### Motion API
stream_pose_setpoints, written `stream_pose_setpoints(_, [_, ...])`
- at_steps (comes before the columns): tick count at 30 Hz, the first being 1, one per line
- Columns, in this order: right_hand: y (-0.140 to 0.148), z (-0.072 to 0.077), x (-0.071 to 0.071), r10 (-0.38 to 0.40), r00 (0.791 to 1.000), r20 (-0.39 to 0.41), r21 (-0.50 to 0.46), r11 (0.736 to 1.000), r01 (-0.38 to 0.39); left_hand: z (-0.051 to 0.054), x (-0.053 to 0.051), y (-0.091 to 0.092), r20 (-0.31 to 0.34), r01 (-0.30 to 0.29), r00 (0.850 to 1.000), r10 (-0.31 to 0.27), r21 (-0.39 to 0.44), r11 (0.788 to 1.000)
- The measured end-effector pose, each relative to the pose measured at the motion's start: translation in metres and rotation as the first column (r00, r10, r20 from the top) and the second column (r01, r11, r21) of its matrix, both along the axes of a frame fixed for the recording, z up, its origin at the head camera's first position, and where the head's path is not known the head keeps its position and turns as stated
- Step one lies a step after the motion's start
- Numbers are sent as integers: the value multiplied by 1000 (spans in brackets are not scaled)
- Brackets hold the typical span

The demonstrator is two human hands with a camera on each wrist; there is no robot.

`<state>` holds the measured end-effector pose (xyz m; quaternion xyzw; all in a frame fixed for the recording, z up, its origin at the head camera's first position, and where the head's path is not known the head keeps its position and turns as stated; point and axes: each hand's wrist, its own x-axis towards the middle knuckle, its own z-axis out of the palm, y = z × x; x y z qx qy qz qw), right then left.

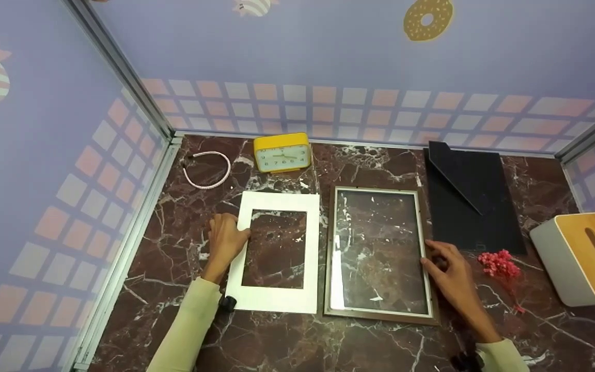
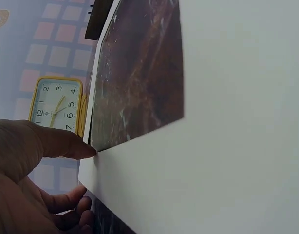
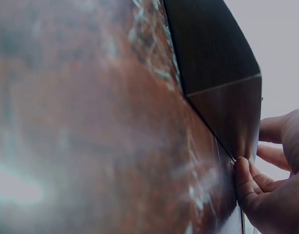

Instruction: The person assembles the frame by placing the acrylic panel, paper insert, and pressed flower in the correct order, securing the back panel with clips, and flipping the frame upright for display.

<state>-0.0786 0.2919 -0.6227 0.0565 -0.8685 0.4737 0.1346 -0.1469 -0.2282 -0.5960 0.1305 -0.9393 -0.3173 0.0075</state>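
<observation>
A white mat board (image 1: 282, 299) with a rectangular window lies on the marble tabletop. My left hand (image 1: 225, 238) pinches its left border; in the left wrist view the thumb (image 2: 74, 146) lies on the border by the window and the fingers curl below the edge. To the right is a brown picture frame (image 1: 381, 318) with a clear pane (image 1: 380, 248) inside. My right hand (image 1: 451, 274) grips the frame's right side, thumb at the inner rim. The right wrist view shows fingertips (image 3: 242, 170) against the frame's dark side (image 3: 227, 107).
Behind the mat board stand a yellow clock (image 1: 282, 153) and a pale headband (image 1: 228, 168). A black backing board with a stand leg (image 1: 488, 186) lies right of the frame. Pink dried flowers (image 1: 500, 263) and a tissue box with a wooden lid (image 1: 581, 258) are farther right. Walls enclose the table.
</observation>
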Motion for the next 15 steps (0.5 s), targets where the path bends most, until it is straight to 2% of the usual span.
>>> stream_pose_setpoints(6, [0, 2, 0, 0, 1000, 12, 1, 1000, 0, -26, -14, -22, -48, -18, 999, 22, 94, 995])
stream_pose_setpoints(9, [1, 3, 0, 4, 1000, 29, -4, 1000, -4, -10, -10, -24, -22, -19, 999, 23, 183, 983])
stream_pose_setpoints(11, [1, 4, 0, 10, 999, 33, -6, 1000, -9, 7, -5, -22, 12, -35, 999, 33, 254, 967])
stream_pose_setpoints(13, [1, 5, 0, 15, 999, 32, -9, 1000, -15, 21, 1, -21, 44, -54, 998, 41, 337, 940])
stream_pose_setpoints(15, [2, 5, 0, 20, 999, 26, -8, 1000, -20, 25, 3, -23, 64, -75, 997, 53, 414, 907])
